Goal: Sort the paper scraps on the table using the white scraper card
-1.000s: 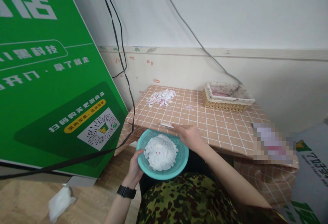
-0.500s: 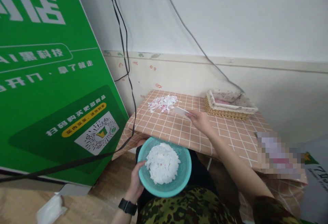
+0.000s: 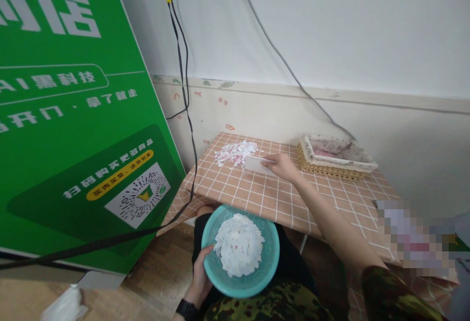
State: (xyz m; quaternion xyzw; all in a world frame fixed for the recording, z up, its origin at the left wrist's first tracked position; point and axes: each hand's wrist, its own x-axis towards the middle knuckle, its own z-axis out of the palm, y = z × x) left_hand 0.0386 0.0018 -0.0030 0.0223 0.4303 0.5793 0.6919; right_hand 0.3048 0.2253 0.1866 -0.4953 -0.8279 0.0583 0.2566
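Note:
My left hand (image 3: 202,274) grips the left rim of a round teal plastic basket (image 3: 270,262) with fine holes, held over my lap just below the table edge. A mound of small white paper scraps (image 3: 238,245) fills its middle. Over the table, my right hand (image 3: 282,166) is closed on the right end of a flat white card (image 3: 255,165). The card's left end is beside a loose pile of white and pinkish paper scraps (image 3: 233,153); whether it touches them I cannot tell. My fingertips are partly hidden behind the card.
A brown checked cloth covers the table (image 3: 290,198). A cloth-lined wicker basket (image 3: 330,166) stands at its back right, against the wall. Dark cables (image 3: 191,135) hang across the table's left side, near a big green panel (image 3: 81,164). A white bag (image 3: 68,304) lies on the floor.
The card has turned so more of its flat face shows, and my right hand has shifted slightly. The view has moved a little; my left hand still holds the teal basket.

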